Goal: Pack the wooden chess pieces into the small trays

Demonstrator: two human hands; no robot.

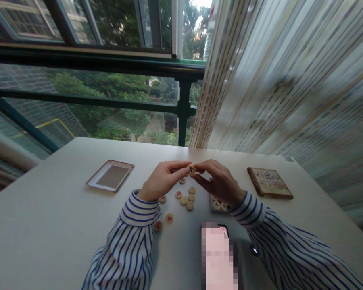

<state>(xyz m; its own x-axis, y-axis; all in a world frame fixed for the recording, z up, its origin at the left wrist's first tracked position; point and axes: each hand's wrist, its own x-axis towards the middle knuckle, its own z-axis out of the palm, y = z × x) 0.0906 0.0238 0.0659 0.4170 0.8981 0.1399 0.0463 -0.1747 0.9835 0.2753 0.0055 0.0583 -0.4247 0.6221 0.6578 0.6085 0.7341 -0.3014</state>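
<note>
Between the fingertips of both hands is a round xiangqi piece with a dark character facing me. My left hand pinches it from the left, thumb and fingers closed on its edge. From the right, my right hand meets it with thumb and index finger. Loose xiangqi pieces lie below on the table, among them a red-marked piece, a blank-faced piece and another red one. Partly hidden under my right wrist, a small tray holds dark-marked pieces.
An open shallow lid or box lies at left on the white table. A decorated box rests at right. Near me lies a phone, its screen blurred, with a small dark shiny object beside it. Window and curtain stand behind.
</note>
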